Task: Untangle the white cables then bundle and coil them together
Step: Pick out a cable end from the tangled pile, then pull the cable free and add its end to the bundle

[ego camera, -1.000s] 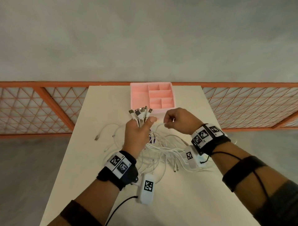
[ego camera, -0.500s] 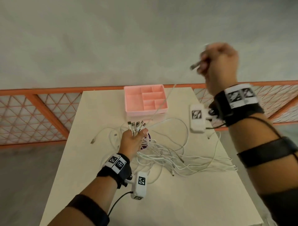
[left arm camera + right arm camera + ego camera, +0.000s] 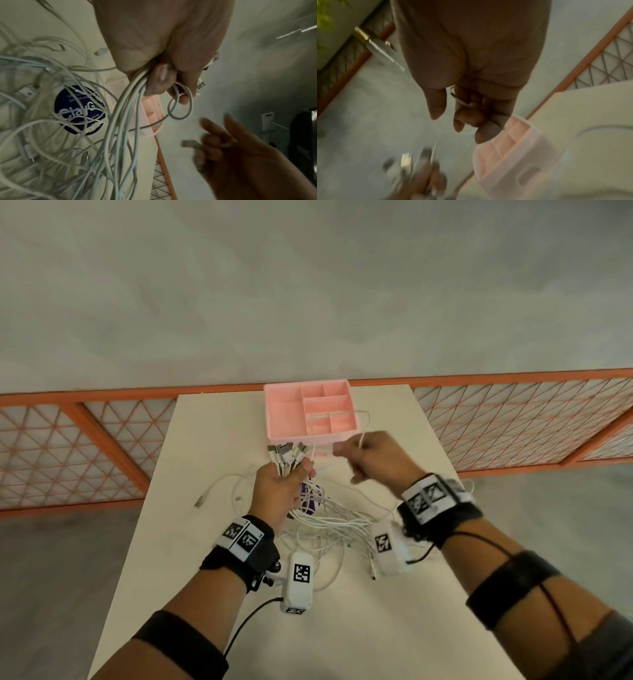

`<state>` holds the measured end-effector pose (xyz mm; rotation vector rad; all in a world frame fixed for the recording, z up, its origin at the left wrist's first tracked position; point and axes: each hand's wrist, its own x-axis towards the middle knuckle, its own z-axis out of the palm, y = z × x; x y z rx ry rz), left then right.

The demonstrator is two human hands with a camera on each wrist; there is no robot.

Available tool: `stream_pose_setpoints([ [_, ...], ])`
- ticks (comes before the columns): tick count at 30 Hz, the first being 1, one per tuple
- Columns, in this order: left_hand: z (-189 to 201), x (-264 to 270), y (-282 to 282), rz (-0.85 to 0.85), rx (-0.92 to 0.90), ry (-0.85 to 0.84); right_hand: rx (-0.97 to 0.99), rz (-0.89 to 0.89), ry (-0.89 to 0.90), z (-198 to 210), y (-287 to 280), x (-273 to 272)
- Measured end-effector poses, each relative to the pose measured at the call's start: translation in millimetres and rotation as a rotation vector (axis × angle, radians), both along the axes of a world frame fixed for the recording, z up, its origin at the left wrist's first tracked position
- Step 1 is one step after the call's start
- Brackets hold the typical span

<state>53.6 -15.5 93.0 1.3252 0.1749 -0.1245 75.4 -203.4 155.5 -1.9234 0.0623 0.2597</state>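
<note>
The left hand (image 3: pixel 281 491) is closed around a fistful of white cables (image 3: pixel 329 518), their connector ends (image 3: pixel 286 453) fanned out above its knuckles and the slack trailing below it into a tangle on the tabletop (image 3: pixel 212 440). The right hand (image 3: pixel 373 457), just beside it, pinches a single cable whose free length arches over the pink tray (image 3: pixel 284 412) beyond both hands. My worry is that arch: if the right hand draws it toward the left, the loop may catch the tray's wall or dividers and drag it, or tighten into a knot in the strands under the left hand. The fist also looks full, so feeding in another end could let one slip out. The left wrist view shows what the head view hides: a small loop (image 3: pixel 180 102) curled round the left fingers (image 3: pixel 161 75), a round dark-blue sticker (image 3: pixel 80 109) under the tangle, and a plug (image 3: pixel 190 144) in the right hand. The right wrist view is too blurred to add much.
</note>
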Motion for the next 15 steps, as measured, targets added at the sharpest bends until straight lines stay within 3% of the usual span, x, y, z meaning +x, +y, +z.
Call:
stream_pose_setpoints([
  [7,-6.9,-4.2,-4.5,-0.031,0.142,-0.009,0.235,0.035,0.021,-21.9,34.7,-2.8],
  [12,-14.2,-1.6,4.7,-0.031,0.234,-0.02,0.24,-0.004,-0.068,0.6,38.7,6.9],
  [15,-24.1,-1.8,11.6,-0.067,0.342,-0.001,0.37,-0.098,-0.157,26.7,31.4,18.1],
])
